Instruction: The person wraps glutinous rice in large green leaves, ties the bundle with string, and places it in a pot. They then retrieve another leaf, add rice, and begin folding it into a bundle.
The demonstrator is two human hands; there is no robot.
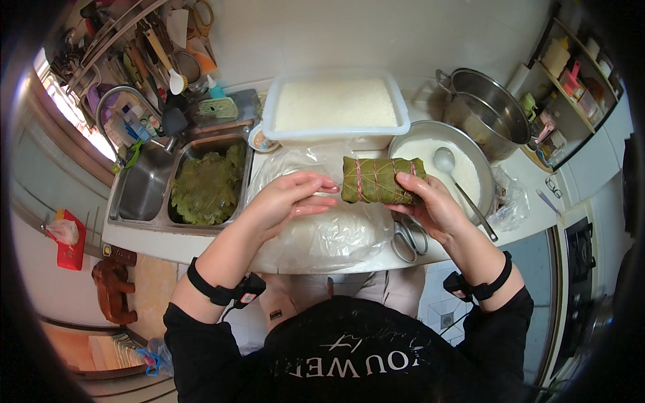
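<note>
My right hand grips the right end of a leaf-wrapped parcel, with the thumb on top. Red-and-white string bands the green leaves in several places. My left hand is just left of the parcel, fingers apart and holding nothing. Under both hands a clear plastic sheet lies on the white counter. Behind it is a white plastic tub full of pale grains that look like rice. At the right, a metal basin holds more white grains and a metal ladle. Scissors lie near the front edge.
Large green leaves fill the right bowl of a steel double sink on the left. A deep metal pot stands at the back right, near shelves. A crumpled plastic bag lies right of the basin. Utensils hang above the sink.
</note>
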